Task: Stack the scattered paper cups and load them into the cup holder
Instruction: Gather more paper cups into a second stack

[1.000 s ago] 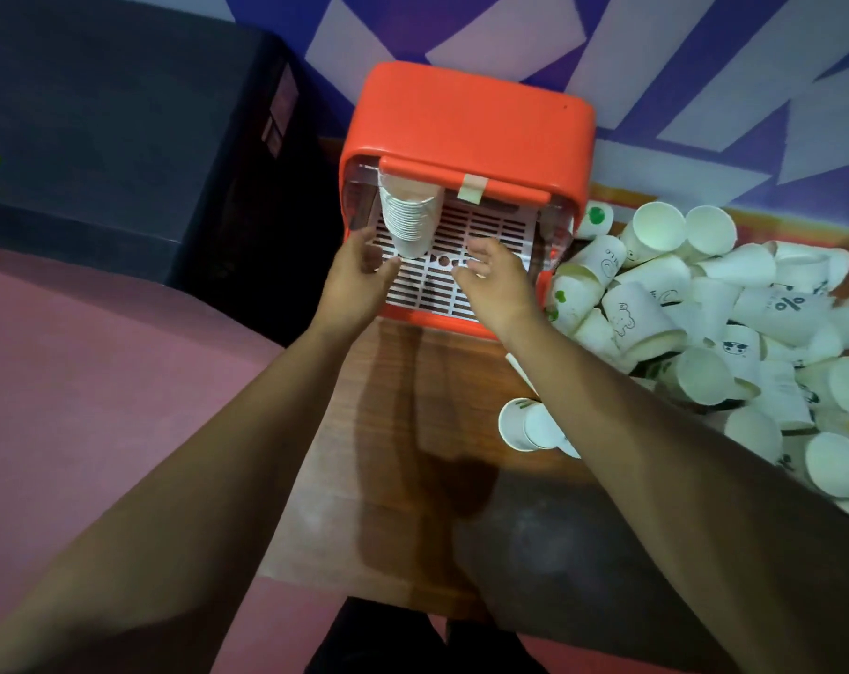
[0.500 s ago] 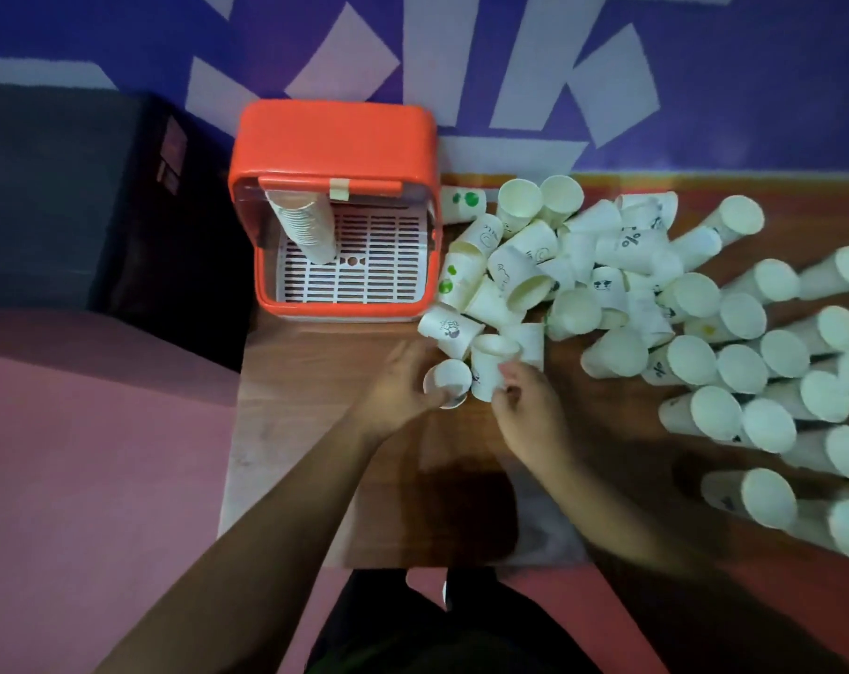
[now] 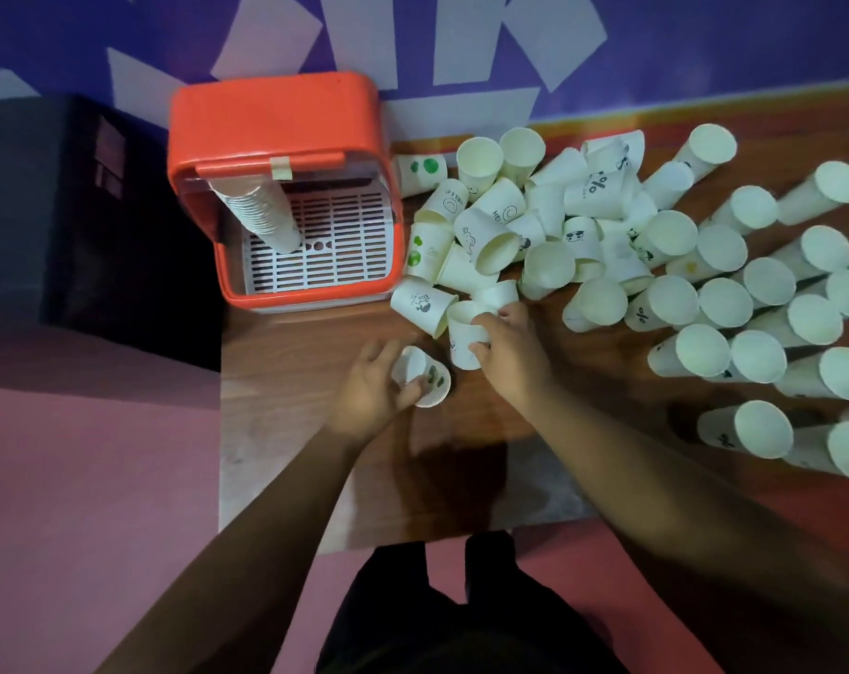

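The orange cup holder (image 3: 271,119) stands at the table's back left, with a white grille floor and a stack of nested cups (image 3: 262,211) hanging inside on its left. My left hand (image 3: 371,389) is closed around a small stack of paper cups (image 3: 429,377) with green marks, lying on its side near the front of the table. My right hand (image 3: 507,355) grips an upright paper cup (image 3: 463,335) at the near edge of the loose pile of cups (image 3: 524,221).
Several long stacks of nested cups (image 3: 753,333) lie on their sides across the right of the wooden table (image 3: 291,411). A dark cabinet (image 3: 72,211) stands to the left. The table's front edge is near my legs.
Both hands left the holder's opening and came back to the pile. The left hand took a small cup stack and the right hand closed on an upright cup.
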Motion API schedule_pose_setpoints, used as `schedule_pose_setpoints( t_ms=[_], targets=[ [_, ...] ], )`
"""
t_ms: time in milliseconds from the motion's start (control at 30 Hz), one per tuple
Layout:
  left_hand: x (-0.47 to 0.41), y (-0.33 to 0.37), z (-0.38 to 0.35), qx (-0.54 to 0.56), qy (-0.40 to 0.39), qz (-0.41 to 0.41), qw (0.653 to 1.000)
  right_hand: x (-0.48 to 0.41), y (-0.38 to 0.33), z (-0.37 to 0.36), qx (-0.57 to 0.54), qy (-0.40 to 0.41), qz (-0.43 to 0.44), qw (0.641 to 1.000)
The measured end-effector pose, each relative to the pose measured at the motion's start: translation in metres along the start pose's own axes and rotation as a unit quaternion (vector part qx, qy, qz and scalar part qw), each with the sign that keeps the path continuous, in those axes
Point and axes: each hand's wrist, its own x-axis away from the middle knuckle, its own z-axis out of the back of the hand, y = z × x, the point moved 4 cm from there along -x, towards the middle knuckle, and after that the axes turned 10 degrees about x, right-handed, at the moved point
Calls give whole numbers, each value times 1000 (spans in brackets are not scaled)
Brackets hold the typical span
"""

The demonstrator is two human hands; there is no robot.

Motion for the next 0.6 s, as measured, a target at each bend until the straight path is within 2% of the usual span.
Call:
schedule_pose_setpoints(
  t_ms=[67,100,133,200,233,300,367,433,533,600],
  targets=[
    [11,-9,7,68,32,53,996,4,-1,7,-8,42,26,999],
    [17,-12,10,137,58,102,984,7,0,10,-28,61,30,997],
    [21,-14,10,243,91,159,952,11,1,14,-61,71,25,995],
    [30,-14,4,451,137,248,846,20,4,25,-156,73,-22,985],
    [33,-14,-1,514,135,269,803,25,6,31,-206,70,-52,975],
    [35,-10,-9,591,103,287,747,34,6,42,-283,70,-99,951],
    [34,-5,-14,635,76,296,709,43,2,50,-333,46,-125,934],
    [31,1,-18,635,31,282,719,50,-4,52,-360,6,-119,925],
    [27,7,-20,588,-30,235,774,55,-11,53,-365,-19,-89,926],
    [24,9,-18,523,-57,204,825,56,-13,49,-351,-45,-77,932]
  ],
)
